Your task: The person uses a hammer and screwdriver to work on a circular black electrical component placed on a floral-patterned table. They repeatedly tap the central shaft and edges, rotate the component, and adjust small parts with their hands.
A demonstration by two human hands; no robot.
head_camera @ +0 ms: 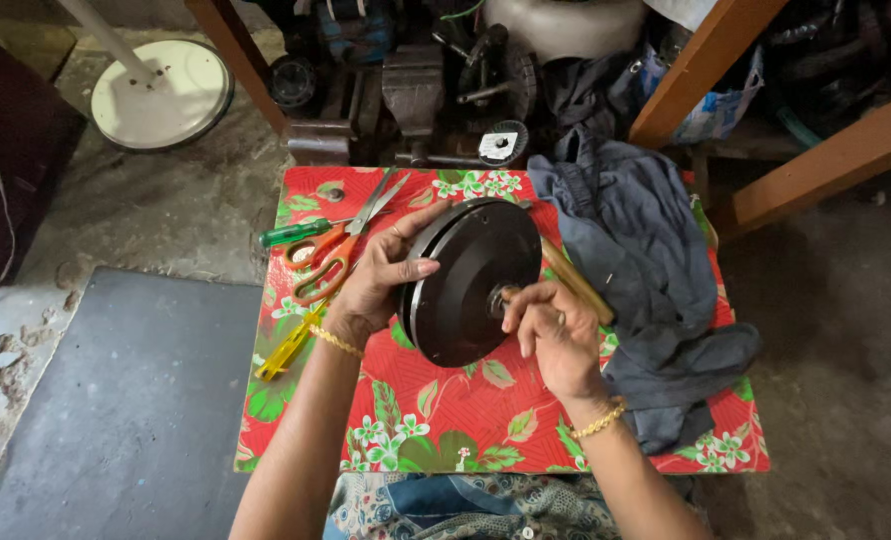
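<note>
You are tilting the black motor disc (pixel 471 280) on edge over the flowered counter (pixel 436 400) (it looks heavy, rigid, smooth-faced). Your left hand (pixel 381 280) is clamping its rim; your right hand (pixel 546 325) is pinching the centre shaft, likely the surest holds.

A plastic bag (pixel 716 105), pale blue and white with printed patches, hangs crumpled beyond the table's far right corner, between two slanting wooden beams. A small round label (pixel 499 145), white on a dark disc, sits just past the table's far edge, near the middle. Both are too small to tell more.
</note>
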